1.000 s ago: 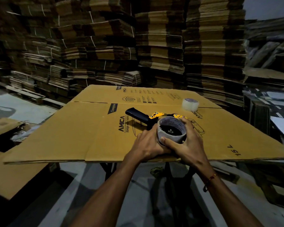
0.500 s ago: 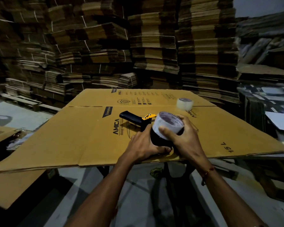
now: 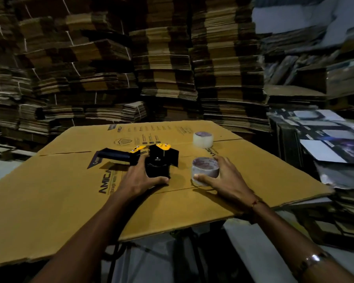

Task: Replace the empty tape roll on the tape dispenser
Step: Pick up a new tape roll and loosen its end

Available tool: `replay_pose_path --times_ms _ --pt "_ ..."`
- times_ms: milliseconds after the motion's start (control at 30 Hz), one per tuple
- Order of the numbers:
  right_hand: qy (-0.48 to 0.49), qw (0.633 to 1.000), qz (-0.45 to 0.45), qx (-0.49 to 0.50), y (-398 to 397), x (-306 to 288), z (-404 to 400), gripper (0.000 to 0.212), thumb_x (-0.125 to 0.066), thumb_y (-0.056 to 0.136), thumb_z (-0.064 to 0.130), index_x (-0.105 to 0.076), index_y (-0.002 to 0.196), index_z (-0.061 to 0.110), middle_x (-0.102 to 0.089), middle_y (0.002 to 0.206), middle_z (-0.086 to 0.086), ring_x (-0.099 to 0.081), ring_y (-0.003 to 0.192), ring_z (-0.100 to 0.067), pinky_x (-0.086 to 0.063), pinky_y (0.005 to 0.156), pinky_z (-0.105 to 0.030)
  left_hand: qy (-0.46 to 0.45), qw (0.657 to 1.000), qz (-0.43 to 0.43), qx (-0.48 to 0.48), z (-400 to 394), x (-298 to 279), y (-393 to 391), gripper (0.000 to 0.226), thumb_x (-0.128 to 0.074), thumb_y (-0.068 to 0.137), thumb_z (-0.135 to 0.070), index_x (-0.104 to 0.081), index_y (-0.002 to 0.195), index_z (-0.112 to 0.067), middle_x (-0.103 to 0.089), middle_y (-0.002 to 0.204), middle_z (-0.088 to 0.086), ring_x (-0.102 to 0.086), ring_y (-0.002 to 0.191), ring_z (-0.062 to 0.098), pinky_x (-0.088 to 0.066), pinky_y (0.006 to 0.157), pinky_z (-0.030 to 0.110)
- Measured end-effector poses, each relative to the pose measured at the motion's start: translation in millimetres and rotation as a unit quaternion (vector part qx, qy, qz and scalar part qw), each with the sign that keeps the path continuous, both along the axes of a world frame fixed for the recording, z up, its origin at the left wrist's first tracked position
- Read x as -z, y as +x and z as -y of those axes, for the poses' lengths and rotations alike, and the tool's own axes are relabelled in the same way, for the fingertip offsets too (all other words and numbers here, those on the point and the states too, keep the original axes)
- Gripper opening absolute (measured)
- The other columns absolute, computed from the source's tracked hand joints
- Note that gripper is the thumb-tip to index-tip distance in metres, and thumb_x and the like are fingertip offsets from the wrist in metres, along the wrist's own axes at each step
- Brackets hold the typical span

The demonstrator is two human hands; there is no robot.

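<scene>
Now, cardboard sheet (image 3: pixel 49 190) covers tabletop, everything sits on it. Tape dispenser (image 3: pixel 151 162) lies on its side mid-sheet, spindle hub bare; half a second ago roll was on the hub, so empty roll is off and removal step looks done. Left hand (image 3: pixel 139 178) curls around dispenser body, pinning it. Right hand (image 3: pixel 219 176) curls around removed roll (image 3: pixel 204 170), setting it on sheet just right of dispenser. Fresh tape roll (image 3: pixel 203 139) stands further back, untouched. Likely next: fetch it, seat on hub.
</scene>
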State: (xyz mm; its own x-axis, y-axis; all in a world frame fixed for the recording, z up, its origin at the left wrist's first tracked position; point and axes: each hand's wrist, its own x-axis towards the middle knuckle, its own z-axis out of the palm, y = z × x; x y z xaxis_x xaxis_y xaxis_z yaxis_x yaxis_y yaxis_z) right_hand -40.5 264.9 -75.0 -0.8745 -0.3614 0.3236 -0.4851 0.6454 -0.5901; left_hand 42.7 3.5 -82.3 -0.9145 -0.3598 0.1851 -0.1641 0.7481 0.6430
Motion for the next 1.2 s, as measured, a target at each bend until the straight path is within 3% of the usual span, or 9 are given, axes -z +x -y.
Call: replay_pose_path --times_ms 133,200,333,433,567,767,933,1100,1200 --pt "0.067 0.998 0.012 -0.016 -22 2 0 0.118 -0.061 0.064 0.089 -0.029 0.154 0.020 -0.038 0.152 0.001 -0.041 0.136 -0.021 -0.042 0.109 -0.043 -0.033 0.999 -0.009 -0.011 11 -8 -29 0.117 -0.083 0.064 -0.059 -0.020 0.155 -0.021 -0.044 0.150 0.017 -0.042 0.136 0.037 -0.043 0.106 0.048" --pt "0.104 0.994 0.020 -0.031 -29 -3 -2 0.126 -0.053 0.058 0.098 -0.025 0.156 0.023 -0.035 0.155 0.002 -0.039 0.138 -0.020 -0.041 0.110 -0.044 -0.092 0.996 -0.007 -0.019 10 -15 -38 0.126 -0.080 0.059 -0.068 -0.017 0.156 -0.019 -0.038 0.152 0.018 -0.035 0.137 0.038 -0.037 0.108 0.049" --pt "0.006 0.996 0.087 -0.019 -56 -15 -10 0.093 -0.049 0.076 0.088 -0.038 0.149 0.030 -0.049 0.137 0.003 -0.053 0.117 -0.020 -0.051 0.093 -0.042 -0.204 0.974 -0.094 -0.030 -6 -32 -53 0.124 -0.036 0.057 -0.096 -0.021 0.155 -0.022 -0.038 0.141 0.015 -0.039 0.126 0.034 -0.042 0.101 0.053" --pt "-0.141 0.978 0.152 0.017 -89 -20 -13 0.055 -0.053 0.089 0.069 -0.056 0.127 0.030 -0.062 0.123 0.004 -0.061 0.107 -0.020 -0.053 0.090 -0.044 -0.111 0.982 -0.141 0.058 -30 -47 -75 0.089 -0.048 0.078 -0.081 -0.041 0.144 -0.021 -0.051 0.132 0.009 -0.050 0.114 0.021 -0.048 0.089 0.038" --pt "-0.141 0.972 0.183 0.043 -146 -20 -5 0.063 -0.064 0.090 0.056 -0.047 0.138 0.018 -0.062 0.126 -0.005 -0.064 0.103 -0.018 -0.057 0.084 -0.037 -0.001 0.989 -0.084 0.121 -65 -52 -130 0.051 -0.059 0.096 -0.043 -0.050 0.137 -0.015 -0.060 0.126 0.008 -0.055 0.101 0.013 -0.041 0.064 0.016" --pt "-0.117 0.973 0.196 0.047 -204 -14 28 0.098 -0.084 0.077 0.039 -0.027 0.153 0.019 -0.049 0.147 -0.010 -0.055 0.123 -0.027 -0.051 0.100 -0.047 0.125 0.989 0.036 0.067 -76 -39 -216 0.055 -0.059 0.098 -0.028 -0.037 0.144 -0.007 -0.052 0.136 0.014 -0.053 0.110 0.025 -0.049 0.087 0.038" --pt "-0.101 0.981 0.166 0.018 -227 -10 45 0.090 -0.083 0.080 0.025 -0.026 0.149 0.013 -0.046 0.146 -0.012 -0.050 0.110 -0.021 -0.049 0.084 -0.034 0.144 0.987 0.058 0.039 -63 -24 -255 0.050 -0.061 0.095 -0.023 -0.038 0.138 -0.011 -0.052 0.125 0.009 -0.057 0.105 0.028 -0.055 0.092 0.046" --pt "-0.086 0.986 0.143 0.022 -236 -7 55 0.087 -0.085 0.077 0.030 -0.032 0.144 0.014 -0.052 0.139 -0.012 -0.056 0.118 -0.027 -0.056 0.091 -0.039 0.203 0.971 0.043 0.122 -66 -20 -261 0.064 -0.064 0.092 -0.011 -0.036 0.147 -0.027 -0.055 0.130 0.006 -0.059 0.091 0.018 -0.052 0.061 0.028" --pt "-0.091 0.990 0.107 0.026 -233 -5 53 0.085 -0.085 0.077 0.035 -0.037 0.144 0.011 -0.054 0.139 -0.011 -0.054 0.111 -0.020 -0.053 0.080 -0.029 0.220 0.967 0.015 0.128 -64 -19 -259 0.060 -0.066 0.091 -0.008 -0.042 0.144 -0.024 -0.058 0.131 0.007 -0.059 0.091 0.013 -0.053 0.065 0.026"
